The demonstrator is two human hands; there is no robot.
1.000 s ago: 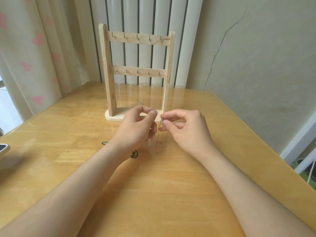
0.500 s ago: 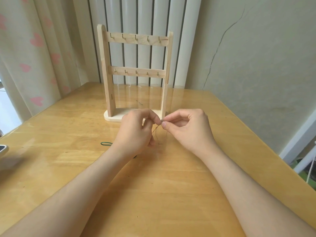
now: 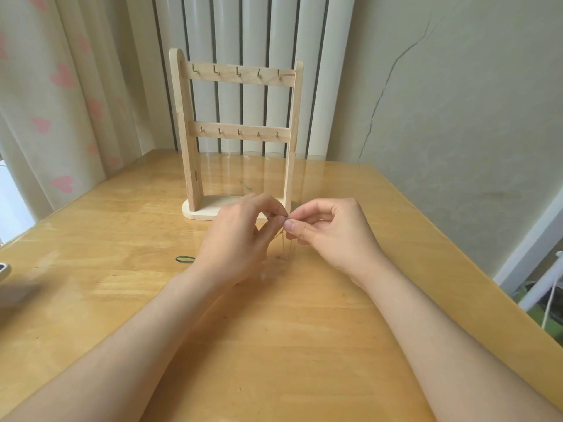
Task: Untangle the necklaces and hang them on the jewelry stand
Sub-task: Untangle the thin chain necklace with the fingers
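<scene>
A glossy wooden table point(image 3: 274, 345) carries the wooden jewelry stand point(image 3: 185, 132), its hooks point(image 3: 238, 71) bare. Just in front of it, the left hand point(image 3: 240, 242) and right hand point(image 3: 332, 236) each pinch a fine necklace chain point(image 3: 283, 242) that dangles between them. It looks featherlight, limp and easily snagged, so it is probably best gripped by the fingertips close to the tangle.

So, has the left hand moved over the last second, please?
Yes. The left hand edged right, toward the jewelry stand's right post, meeting the right hand.
</scene>
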